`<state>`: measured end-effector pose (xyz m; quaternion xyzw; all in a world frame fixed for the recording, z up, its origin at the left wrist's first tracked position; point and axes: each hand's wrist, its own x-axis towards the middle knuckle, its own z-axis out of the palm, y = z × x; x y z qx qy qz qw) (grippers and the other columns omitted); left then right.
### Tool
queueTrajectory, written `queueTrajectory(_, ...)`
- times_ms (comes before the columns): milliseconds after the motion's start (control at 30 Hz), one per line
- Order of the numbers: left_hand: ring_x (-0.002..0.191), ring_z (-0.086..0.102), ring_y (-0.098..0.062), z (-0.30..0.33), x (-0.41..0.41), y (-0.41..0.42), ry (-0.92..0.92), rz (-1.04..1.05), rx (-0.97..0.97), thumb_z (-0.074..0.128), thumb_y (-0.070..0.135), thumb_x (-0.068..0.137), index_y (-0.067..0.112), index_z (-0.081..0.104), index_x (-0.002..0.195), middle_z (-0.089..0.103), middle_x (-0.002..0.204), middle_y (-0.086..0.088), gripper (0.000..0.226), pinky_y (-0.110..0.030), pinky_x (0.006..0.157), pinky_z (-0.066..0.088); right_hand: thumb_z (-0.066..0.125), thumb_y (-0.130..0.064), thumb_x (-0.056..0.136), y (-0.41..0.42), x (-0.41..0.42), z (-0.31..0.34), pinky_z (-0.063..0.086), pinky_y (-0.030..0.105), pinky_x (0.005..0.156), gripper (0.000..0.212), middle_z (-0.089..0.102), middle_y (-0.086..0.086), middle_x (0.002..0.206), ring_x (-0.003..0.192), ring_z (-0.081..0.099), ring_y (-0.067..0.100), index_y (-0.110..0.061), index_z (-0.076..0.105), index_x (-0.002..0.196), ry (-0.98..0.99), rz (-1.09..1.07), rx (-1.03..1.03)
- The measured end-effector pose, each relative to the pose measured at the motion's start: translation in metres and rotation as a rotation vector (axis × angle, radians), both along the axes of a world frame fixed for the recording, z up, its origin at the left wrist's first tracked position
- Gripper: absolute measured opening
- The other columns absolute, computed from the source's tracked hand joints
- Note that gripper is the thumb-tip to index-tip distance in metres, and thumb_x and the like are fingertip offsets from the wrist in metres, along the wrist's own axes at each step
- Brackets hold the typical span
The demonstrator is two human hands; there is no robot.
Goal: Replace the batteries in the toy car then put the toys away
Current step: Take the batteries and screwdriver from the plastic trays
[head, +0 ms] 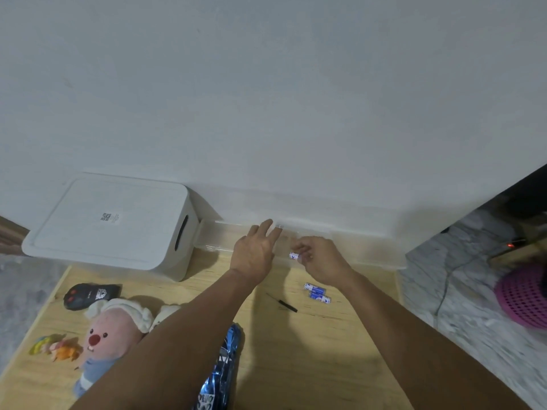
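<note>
Blue toy car (220, 377) lies nearest; right hand (321, 260) pinches a battery (294, 255); left hand (254, 251) has fingers spread apart.

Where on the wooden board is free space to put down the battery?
Bare wood lies near the right edge, below the two batteries and right of the screwdriver. The left side is crowded: plush toy, black remote, small figures.

The right hand (321, 258) is pinching a small white-and-blue battery (294, 255) over the clear plastic box (370, 250); the left hand (254, 250) is lying flat beside it.
</note>
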<state>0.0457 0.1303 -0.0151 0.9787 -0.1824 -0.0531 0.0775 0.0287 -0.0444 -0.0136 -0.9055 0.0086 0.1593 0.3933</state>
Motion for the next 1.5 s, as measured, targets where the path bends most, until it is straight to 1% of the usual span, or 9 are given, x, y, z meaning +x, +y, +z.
queueTrajectory(267,0.128,0.039,-0.019,0.000,-0.014,0.007,0.005,-0.088,-0.029,0.054,0.014,0.091,0.016,0.046,0.137,0.019,0.159,0.004,0.047,-0.032,0.085,0.051,0.054,0.001,0.083,0.009,-0.075,-0.033,0.050,0.034,0.084,0.036,0.071,0.006,0.101,0.095,0.062,0.024,-0.010,0.067,0.114,-0.152,0.004,-0.182)
queueTrajectory(333,0.128,0.041,-0.022,-0.001,-0.017,0.007,0.001,-0.081,-0.066,0.052,0.006,0.088,0.010,0.060,0.121,0.024,0.158,0.001,0.034,-0.035,0.083,0.053,0.055,0.003,0.078,0.012,-0.081,-0.042,0.050,0.036,0.073,0.030,0.071,0.009,0.090,0.083,0.061,0.027,-0.009,0.069,0.102,-0.157,0.040,-0.247)
queueTrajectory(433,0.132,0.035,-0.019,0.000,-0.022,0.006,0.030,-0.075,-0.056,0.046,-0.003,0.084,0.008,0.067,0.102,0.025,0.158,0.002,0.030,-0.031,0.085,0.049,0.069,0.007,0.056,0.013,-0.086,-0.049,0.036,0.024,0.053,0.025,0.060,0.002,0.055,0.049,0.046,0.024,-0.014,0.062,0.067,-0.241,0.082,-0.407)
queueTrajectory(567,0.133,0.034,-0.018,0.002,-0.028,0.006,0.101,-0.091,-0.062,0.043,-0.008,0.078,0.008,0.063,0.091,0.035,0.154,0.003,0.028,-0.029,0.087,0.045,0.081,0.002,0.041,0.017,-0.088,-0.054,0.044,0.025,0.054,0.034,0.060,-0.003,0.048,0.048,0.058,0.020,-0.023,0.063,0.057,-0.322,0.079,-0.521)
queueTrajectory(733,0.130,0.037,-0.023,0.002,-0.033,0.004,0.095,-0.123,-0.091,0.042,-0.012,0.072,0.007,0.056,0.106,0.041,0.150,-0.003,0.041,-0.031,0.092,0.042,0.073,-0.009,0.067,0.017,-0.089,-0.049,0.046,0.035,0.066,0.010,0.066,0.002,0.061,0.062,0.062,0.028,-0.014,0.068,0.075,-0.316,-0.009,-0.431)
queueTrajectory(900,0.124,0.043,-0.023,0.002,-0.035,0.002,0.072,-0.138,-0.095,0.045,-0.009,0.074,0.010,0.043,0.135,0.053,0.136,-0.003,0.064,-0.030,0.099,0.038,0.069,-0.002,0.070,0.000,-0.086,-0.035,0.048,0.033,0.068,0.018,0.066,0.002,0.074,0.068,0.060,0.027,-0.009,0.068,0.086,-0.500,-0.258,-0.316)
queueTrajectory(1000,0.132,0.039,-0.023,0.001,-0.035,0.001,0.096,-0.160,-0.044,0.046,-0.005,0.077,0.012,0.038,0.141,0.045,0.145,-0.004,0.067,-0.032,0.108,0.033,0.060,-0.003,0.082,-0.016,-0.081,-0.028,0.046,0.032,0.074,0.020,0.064,0.005,0.096,0.089,0.059,0.025,-0.011,0.067,0.099,-0.373,-0.381,-0.326)
queueTrajectory(1200,0.143,0.026,-0.020,0.000,-0.042,0.000,0.198,-0.138,0.002,0.046,-0.001,0.083,0.015,0.034,0.145,0.018,0.160,-0.003,0.065,-0.035,0.115,0.026,0.060,-0.015,0.088,-0.032,-0.085,-0.043,0.046,0.028,0.085,0.030,0.065,0.003,0.112,0.100,0.060,0.021,-0.016,0.066,0.117,-0.052,-0.207,-0.301)
queueTrajectory(1500,0.148,0.014,-0.015,-0.002,-0.047,-0.004,0.210,-0.087,0.070,0.046,0.003,0.085,0.019,0.026,0.149,0.010,0.162,0.001,0.069,-0.042,0.121,0.009,0.062,-0.014,0.088,-0.022,-0.073,-0.028,0.050,0.034,0.073,0.024,0.060,0.005,0.112,0.091,0.063,0.026,-0.009,0.064,0.111,-0.382,-0.177,-0.345)
